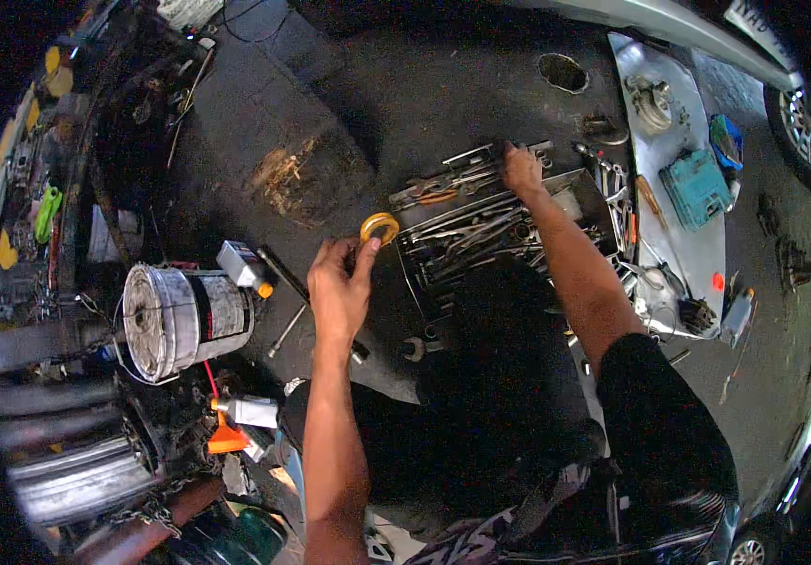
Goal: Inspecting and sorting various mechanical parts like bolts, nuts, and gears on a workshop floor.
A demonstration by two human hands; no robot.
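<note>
My left hand [344, 273] holds a yellow ring [379, 226] upright between thumb and fingers, left of an open metal toolbox [594, 198]. The box is full of wrenches [466, 235] and other long tools. My right hand [523, 172] reaches over the box's far section, where pliers with orange handles [438, 196] lie among more tools. Its fingers are bent at a small dark item or tool that I cannot make out. A large open-ended wrench [417, 348] lies on the floor [443, 85] nearer me.
A grimy white bucket [156, 325], bottles [240, 264] and an orange funnel [225, 438] stand left. Right are a metal sheet [664, 207] bearing a teal case [692, 188] and parts, and a car with its wheel [805, 132]. Scrap metal and pipes crowd the far left.
</note>
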